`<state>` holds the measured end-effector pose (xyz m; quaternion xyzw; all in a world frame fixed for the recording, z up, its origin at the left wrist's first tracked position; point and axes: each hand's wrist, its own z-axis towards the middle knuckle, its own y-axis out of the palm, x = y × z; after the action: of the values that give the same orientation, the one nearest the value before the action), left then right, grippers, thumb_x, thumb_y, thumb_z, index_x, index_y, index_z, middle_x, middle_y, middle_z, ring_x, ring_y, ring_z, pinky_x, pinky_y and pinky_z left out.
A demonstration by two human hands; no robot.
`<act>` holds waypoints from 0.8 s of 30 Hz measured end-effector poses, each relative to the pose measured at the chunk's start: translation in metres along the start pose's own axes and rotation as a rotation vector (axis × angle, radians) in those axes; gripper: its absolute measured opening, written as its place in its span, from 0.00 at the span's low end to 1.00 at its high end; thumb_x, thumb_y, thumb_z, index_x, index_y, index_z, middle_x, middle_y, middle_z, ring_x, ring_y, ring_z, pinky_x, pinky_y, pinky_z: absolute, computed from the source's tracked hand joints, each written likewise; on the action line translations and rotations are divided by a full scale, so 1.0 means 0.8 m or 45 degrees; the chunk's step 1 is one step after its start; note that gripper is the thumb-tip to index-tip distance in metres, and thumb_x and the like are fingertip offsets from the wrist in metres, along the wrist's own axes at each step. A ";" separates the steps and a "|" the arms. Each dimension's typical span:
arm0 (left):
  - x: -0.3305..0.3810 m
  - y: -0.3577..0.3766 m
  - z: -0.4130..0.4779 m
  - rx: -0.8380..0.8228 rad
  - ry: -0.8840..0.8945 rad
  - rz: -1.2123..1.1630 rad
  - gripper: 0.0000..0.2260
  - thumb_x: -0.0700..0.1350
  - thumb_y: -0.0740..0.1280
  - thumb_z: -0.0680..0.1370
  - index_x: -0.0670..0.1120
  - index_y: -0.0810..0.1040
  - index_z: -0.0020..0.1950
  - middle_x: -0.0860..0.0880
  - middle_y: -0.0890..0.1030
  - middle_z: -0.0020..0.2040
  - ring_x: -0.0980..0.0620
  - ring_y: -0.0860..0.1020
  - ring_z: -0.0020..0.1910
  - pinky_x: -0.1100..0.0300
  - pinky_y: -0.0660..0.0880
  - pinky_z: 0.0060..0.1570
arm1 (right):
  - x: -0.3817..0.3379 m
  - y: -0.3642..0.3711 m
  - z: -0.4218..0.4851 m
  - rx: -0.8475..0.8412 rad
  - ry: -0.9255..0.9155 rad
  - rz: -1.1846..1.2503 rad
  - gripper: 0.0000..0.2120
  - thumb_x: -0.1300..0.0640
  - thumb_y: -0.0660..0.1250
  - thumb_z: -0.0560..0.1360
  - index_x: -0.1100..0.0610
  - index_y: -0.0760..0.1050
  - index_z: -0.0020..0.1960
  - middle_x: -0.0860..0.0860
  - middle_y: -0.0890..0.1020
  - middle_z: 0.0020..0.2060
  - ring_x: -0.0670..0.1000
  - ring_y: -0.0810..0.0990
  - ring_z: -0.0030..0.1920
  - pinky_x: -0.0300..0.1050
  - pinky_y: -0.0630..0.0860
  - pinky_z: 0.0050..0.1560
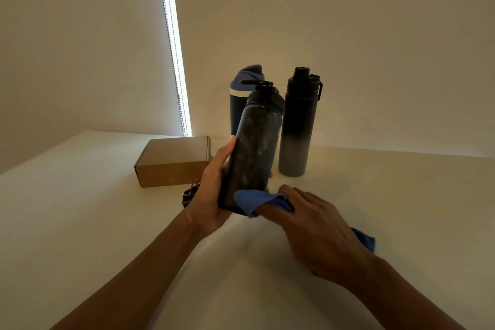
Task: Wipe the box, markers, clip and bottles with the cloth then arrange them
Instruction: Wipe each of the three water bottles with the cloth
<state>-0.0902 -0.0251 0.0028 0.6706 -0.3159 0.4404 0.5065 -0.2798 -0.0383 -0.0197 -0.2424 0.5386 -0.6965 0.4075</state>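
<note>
At the centre of the frame a dark marbled bottle (253, 153) is held tilted, its black cap toward the top of the frame and its base lifted off the pale counter (80, 222). The left hand (214, 190) is wrapped round the lower part of that bottle from the left side, the thumb laid up along its flank and fingertips visible past its right edge. A blue cloth (263, 202) is pressed against the base of the bottle by the right hand (313, 225), whose fingers are curled over the fabric; a further fold of the same cloth is seen behind the right wrist, lower right of centre. Behind the held bottle, a navy bottle with a white band (237, 96) is standing upright, largely hidden. To the right of centre a tall black-to-grey bottle (297, 126) is standing upright on the counter, apart from the held one. Left of centre a closed brown cardboard box (171, 162) is resting on the counter. Just below the box, a black binder clip (190, 194) is lying on the counter, partly covered by the left hand. No markers can be made out. In the upper left a bright strip of window light (174, 48) is seen beside a blind's bead chain.
</note>
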 end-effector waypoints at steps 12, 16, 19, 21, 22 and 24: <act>-0.011 -0.003 -0.002 -0.380 -0.168 -0.029 0.33 0.64 0.61 0.78 0.41 0.73 0.73 0.37 0.85 0.55 0.42 0.86 0.46 0.51 0.84 0.41 | 0.045 -0.022 -0.014 0.438 0.378 0.137 0.20 0.46 0.59 0.82 0.53 0.69 0.70 0.49 0.79 0.54 0.40 0.76 0.45 0.26 0.69 0.46; -0.016 -0.010 0.009 -0.226 0.078 0.003 0.18 0.59 0.65 0.79 0.46 0.79 0.57 0.44 0.86 0.45 0.43 0.86 0.50 0.60 0.83 0.37 | 0.015 -0.011 -0.009 0.251 0.074 -0.027 0.20 0.55 0.52 0.82 0.48 0.69 0.72 0.50 0.75 0.61 0.50 0.75 0.57 0.47 0.74 0.54; -0.006 -0.014 0.012 -0.381 0.029 -0.108 0.24 0.61 0.62 0.79 0.46 0.83 0.64 0.44 0.87 0.55 0.46 0.86 0.54 0.53 0.83 0.54 | 0.000 -0.001 0.000 -0.140 0.127 0.019 0.21 0.54 0.59 0.84 0.49 0.63 0.76 0.51 0.69 0.70 0.49 0.69 0.67 0.43 0.65 0.67; -0.003 -0.016 0.011 -0.352 -0.026 -0.167 0.24 0.60 0.55 0.85 0.44 0.81 0.64 0.41 0.85 0.57 0.46 0.86 0.51 0.53 0.84 0.51 | 0.002 0.007 0.004 -0.100 0.057 -0.020 0.24 0.53 0.66 0.81 0.47 0.64 0.75 0.49 0.71 0.69 0.49 0.72 0.66 0.43 0.68 0.65; -0.008 -0.015 0.014 -0.278 -0.020 -0.147 0.22 0.57 0.52 0.86 0.44 0.79 0.61 0.38 0.84 0.55 0.47 0.87 0.45 0.55 0.85 0.45 | 0.001 0.003 0.003 -0.021 0.028 0.004 0.25 0.53 0.67 0.80 0.48 0.65 0.75 0.50 0.71 0.69 0.50 0.73 0.65 0.44 0.68 0.65; -0.012 -0.015 0.004 -0.240 0.125 -0.007 0.17 0.52 0.54 0.87 0.42 0.77 0.57 0.37 0.84 0.50 0.54 0.86 0.36 0.61 0.82 0.34 | 0.008 -0.003 0.002 0.024 0.155 0.109 0.21 0.54 0.62 0.82 0.50 0.66 0.74 0.50 0.72 0.67 0.47 0.74 0.63 0.42 0.67 0.65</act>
<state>-0.0830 -0.0254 -0.0109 0.5985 -0.3289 0.4396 0.5835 -0.2831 -0.0443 -0.0174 -0.1725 0.5658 -0.6969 0.4056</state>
